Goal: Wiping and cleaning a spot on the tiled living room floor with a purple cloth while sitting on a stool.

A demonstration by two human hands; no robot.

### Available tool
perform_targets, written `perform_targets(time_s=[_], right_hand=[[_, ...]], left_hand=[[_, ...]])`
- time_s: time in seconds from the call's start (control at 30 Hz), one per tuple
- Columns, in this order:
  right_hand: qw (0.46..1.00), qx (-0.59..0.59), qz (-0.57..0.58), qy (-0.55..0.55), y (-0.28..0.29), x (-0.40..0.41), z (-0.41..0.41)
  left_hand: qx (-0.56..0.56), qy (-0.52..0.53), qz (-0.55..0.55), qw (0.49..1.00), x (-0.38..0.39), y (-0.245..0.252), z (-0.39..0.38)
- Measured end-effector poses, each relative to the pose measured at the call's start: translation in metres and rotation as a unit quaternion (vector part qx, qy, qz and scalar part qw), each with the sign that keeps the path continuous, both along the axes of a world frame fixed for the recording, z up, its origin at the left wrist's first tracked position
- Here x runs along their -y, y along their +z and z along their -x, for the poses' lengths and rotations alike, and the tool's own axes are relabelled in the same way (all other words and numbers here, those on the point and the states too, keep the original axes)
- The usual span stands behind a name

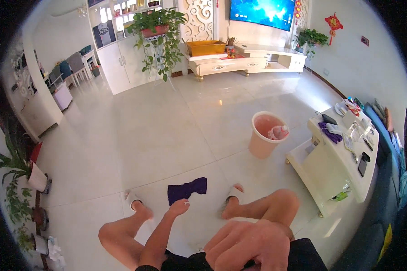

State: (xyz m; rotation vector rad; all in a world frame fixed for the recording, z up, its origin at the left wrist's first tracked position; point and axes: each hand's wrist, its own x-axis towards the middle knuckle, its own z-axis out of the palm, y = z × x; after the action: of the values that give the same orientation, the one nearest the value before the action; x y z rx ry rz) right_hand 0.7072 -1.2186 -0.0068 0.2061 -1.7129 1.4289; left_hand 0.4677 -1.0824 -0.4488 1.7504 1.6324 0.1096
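My left hand (179, 207) is lowered between my knees, its fingers curled. A dark purple cloth (187, 189) is just beyond it, spread flat with a narrower middle. The hand overlaps the cloth's near edge; whether it grips the cloth is unclear. Something small and white shows at the fingertips. Close to the camera, my right hand (249, 242) is raised, with its back towards me and the fingers bent. Its palm side is hidden, so anything inside it cannot be seen.
A pink bucket (262, 147) with a plastic bottle (278, 132) inside stands ahead on the right. Beside it is a low white table (354, 162) bearing phones, a purple cloth (330, 133) and small items. Potted plants (38, 178) line the left. My feet wear white slippers (235, 193).
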Motion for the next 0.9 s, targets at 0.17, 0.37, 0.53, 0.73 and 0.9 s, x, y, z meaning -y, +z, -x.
perform_targets(time_s=[0.17,0.37,0.53,0.73,0.9], right_hand=[[0.974,-0.219,0.007,0.053,0.002,0.022,0.012],[0.974,-0.199,0.102,-0.017,-0.006,0.034,0.019],[0.971,0.024,-0.093,-0.219,0.014,0.009,0.024],[0.993,-0.116,0.034,-0.016,0.01,0.005,0.041],[0.98,-0.136,0.125,0.068,0.012,-0.009,0.043]], left_hand=[[-0.011,-0.015,0.016,1.0,-0.003,0.005,0.012],[0.014,-0.022,0.006,1.0,-0.007,-0.004,-0.014],[-0.028,-0.061,0.001,0.998,0.017,-0.051,-0.02],[-0.027,-0.037,0.069,0.997,0.023,-0.043,-0.014],[0.0,-0.025,0.091,0.996,0.013,-0.029,-0.026]])
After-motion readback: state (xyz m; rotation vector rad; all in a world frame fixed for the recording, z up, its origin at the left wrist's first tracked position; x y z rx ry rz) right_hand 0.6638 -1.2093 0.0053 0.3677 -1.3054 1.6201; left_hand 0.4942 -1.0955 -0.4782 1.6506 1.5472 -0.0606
